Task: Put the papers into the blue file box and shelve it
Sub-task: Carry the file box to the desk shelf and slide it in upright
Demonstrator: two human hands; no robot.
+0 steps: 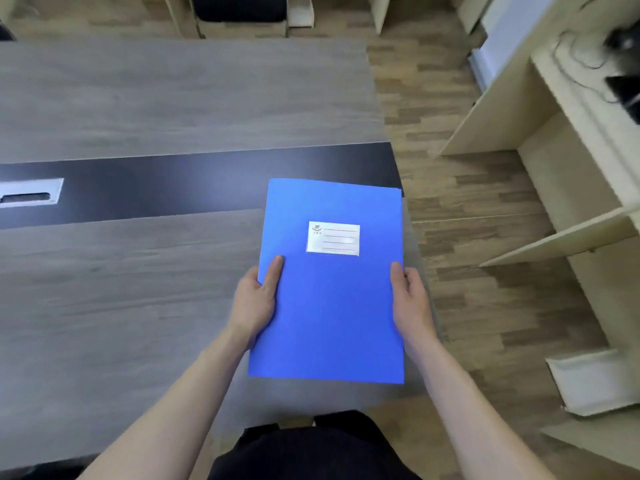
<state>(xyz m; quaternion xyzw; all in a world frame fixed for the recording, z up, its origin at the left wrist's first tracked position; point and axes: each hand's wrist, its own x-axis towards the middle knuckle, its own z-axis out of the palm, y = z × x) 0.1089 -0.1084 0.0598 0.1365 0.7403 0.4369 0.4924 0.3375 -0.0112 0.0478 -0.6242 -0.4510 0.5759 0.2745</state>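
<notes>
The blue file box (332, 306) is closed and held flat in front of me, over the right end of the grey table (138, 289). A white label (333, 238) sits on its top face. My left hand (254, 299) grips its left edge, thumb on top. My right hand (408, 299) grips its right edge the same way. No loose papers are in view; whether any lie inside the box is hidden.
A beige shelf unit (561, 188) with open compartments stands to the right, across a strip of wood floor. A white tray-like object (588, 382) lies low by the shelf. A metal cable slot (31, 194) sits in the table's dark centre strip. A dark chair (239, 8) stands beyond the table.
</notes>
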